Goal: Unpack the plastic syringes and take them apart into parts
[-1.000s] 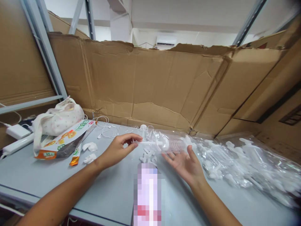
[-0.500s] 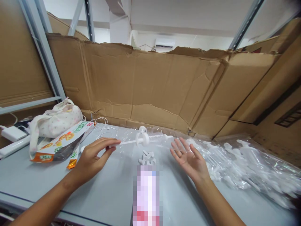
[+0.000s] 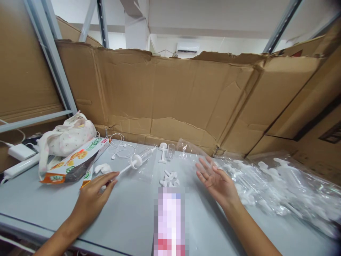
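Where grey surface (image 3: 128, 220) neared its front edge, pixelated lilac panel (image 3: 171, 220) showed at middle. Left hand (image 3: 97, 193): thumb and fingertips clamped on white rod (image 3: 125, 169) of clear syringe (image 3: 145, 155), which pointed from left half toward far edge. Right hand (image 3: 217, 181): palm up, fingers loosely apart, near bagged syringes (image 3: 266, 183) heaped along right edge. White parts (image 3: 169, 179): clustered beyond panel. Snack box (image 3: 77, 160): lay toward left edge. Plunger piece (image 3: 163, 153), clear cylinder (image 3: 171, 152): sat side by side near far edge, coiled earphones (image 3: 124, 153) to left.
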### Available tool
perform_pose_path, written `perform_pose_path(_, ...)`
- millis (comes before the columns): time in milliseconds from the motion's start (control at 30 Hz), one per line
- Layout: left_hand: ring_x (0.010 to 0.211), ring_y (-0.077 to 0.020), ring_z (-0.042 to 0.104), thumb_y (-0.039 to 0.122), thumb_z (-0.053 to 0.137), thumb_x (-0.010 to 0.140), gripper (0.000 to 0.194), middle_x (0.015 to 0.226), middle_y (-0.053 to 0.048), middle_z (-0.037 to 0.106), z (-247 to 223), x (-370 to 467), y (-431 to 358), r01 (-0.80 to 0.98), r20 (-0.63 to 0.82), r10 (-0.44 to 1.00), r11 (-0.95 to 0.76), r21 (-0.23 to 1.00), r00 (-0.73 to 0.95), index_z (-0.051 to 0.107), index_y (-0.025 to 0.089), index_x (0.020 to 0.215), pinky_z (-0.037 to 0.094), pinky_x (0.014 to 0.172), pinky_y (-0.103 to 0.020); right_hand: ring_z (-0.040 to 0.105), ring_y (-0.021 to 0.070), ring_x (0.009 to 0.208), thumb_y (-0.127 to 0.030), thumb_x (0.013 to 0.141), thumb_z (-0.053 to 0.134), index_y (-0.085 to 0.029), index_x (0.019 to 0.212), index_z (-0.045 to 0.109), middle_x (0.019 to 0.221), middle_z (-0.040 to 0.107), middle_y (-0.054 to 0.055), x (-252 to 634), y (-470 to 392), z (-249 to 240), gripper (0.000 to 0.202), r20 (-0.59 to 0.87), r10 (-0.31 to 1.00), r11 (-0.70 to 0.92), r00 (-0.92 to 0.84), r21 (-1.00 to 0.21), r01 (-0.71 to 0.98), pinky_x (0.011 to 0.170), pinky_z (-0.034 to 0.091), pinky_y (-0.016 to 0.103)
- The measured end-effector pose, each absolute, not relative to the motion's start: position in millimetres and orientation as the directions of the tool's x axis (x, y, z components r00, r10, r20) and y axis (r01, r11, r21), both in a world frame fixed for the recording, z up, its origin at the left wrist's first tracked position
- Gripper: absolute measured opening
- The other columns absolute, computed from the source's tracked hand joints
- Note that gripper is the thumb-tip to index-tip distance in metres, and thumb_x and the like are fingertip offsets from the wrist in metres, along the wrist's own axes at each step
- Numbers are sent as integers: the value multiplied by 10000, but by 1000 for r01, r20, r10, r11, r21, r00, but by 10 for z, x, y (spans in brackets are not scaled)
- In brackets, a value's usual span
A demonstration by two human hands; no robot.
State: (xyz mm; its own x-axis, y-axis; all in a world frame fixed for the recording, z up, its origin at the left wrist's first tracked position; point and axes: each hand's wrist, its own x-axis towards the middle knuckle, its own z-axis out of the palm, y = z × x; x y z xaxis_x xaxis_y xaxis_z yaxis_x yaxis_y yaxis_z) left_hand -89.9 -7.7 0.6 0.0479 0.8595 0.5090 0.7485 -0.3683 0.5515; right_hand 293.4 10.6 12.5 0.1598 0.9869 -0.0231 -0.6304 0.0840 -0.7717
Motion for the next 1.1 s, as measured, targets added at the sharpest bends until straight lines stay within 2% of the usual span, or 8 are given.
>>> perform_pose_path(100,994,-231,628,406,533,823,318,1077,-48,682,-30,-864,-49,785,517,849,-392,480,107,653,225,1055,496,859,-300,617,222,1031,-246,738,623,-307,1127,591,1218,614,10,2895,74,157,396,-3,988,86,153,-813,-576,775,540,331)
perform_pose_path(300,938,-254,650,406,472,843,304,1032,-32,700,13,-850,-51,858,349,910,-354,373,224,668,246,1012,499,842,-355,650,218,929,-263,721,668,-299,1137,584,1193,625,29,2833,29,183,426,24,993,77,115,-872,-484,789,520,355)
perform_pose_path(433,1027,-284,592,401,486,840,295,1034,-70,686,147,-712,-134,823,410,874,-424,379,262,668,227,994,430,933,-430,655,248,931,-289,707,699,-293,1161,569,1191,626,39,2775,4,164,472,47,996,78,80,-896,-436,793,504,383)
perform_pose_path(533,1012,-236,593,395,518,838,286,1096,-59,655,293,-477,-235,630,320,882,-471,617,346,630,260,1063,451,921,-379,660,259,902,-305,695,720,-299,1161,569,1138,648,38,2719,-27,147,490,75,996,86,44,-913,-399,795,491,396)
perform_pose_path(633,1067,-198,573,380,524,851,360,1184,-49,608,414,-188,-286,319,117,858,-308,896,500,529,288,1199,451,943,-355,654,240,867,-303,714,712,-307,1182,557,1115,653,36,2673,-53,126,492,93,995,94,18,-932,-349,798,481,394)
perform_pose_path(700,1097,-195,558,370,555,838,424,1233,-72,568,448,-16,-243,127,85,850,-176,976,520,473,268,1241,440,960,-356,644,233,869,-309,727,701,-314,1206,537,1139,640,38,2656,-63,111,506,112,994,112,19,-941,-320,799,481,395)
perform_pose_path(967,994,-192,612,315,655,779,346,1075,-127,636,388,360,201,-212,-145,848,287,934,510,561,149,1068,407,981,-365,607,243,932,-326,759,672,-326,1234,517,1186,601,49,2641,-57,58,500,179,983,185,46,-952,-244,825,471,418)
perform_pose_path(1100,918,-188,634,272,697,735,183,922,-106,674,416,532,272,-309,-112,804,348,885,585,599,134,803,394,984,-374,566,259,1052,-337,743,688,-328,1215,544,1227,585,41,2646,-52,15,494,219,975,224,46,-957,-183,919,427,437)
